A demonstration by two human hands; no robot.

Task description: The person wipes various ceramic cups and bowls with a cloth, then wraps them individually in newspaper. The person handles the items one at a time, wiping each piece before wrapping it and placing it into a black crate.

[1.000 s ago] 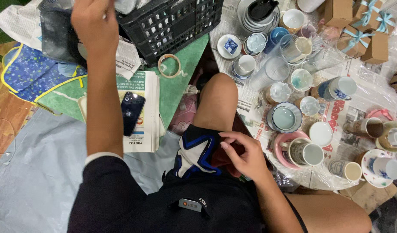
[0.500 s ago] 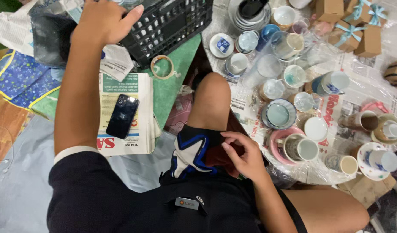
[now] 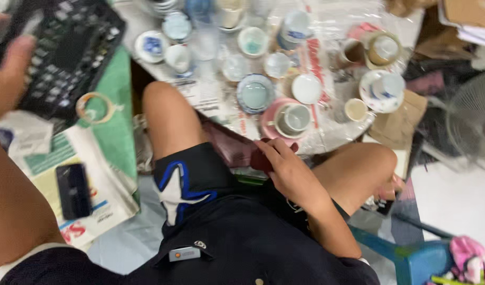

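My left hand is at the top left, blurred, against the left side of a black plastic basket; whether it grips the rim is unclear. My right hand rests on my lap between my bare knees, fingers curled over a dark red object. Just beyond that hand a pale cup sits on a pink saucer.
Several cups and saucers stand on a plastic sheet over newspaper ahead. A black phone lies on a printed paper at the left, with a tape roll above it. There is a fan at the right, and a blue stool at the lower right.
The view has swung right and closer, bringing the fan and the stool in. My left hand has shifted from over the basket to its left side. My right hand stays on my lap.
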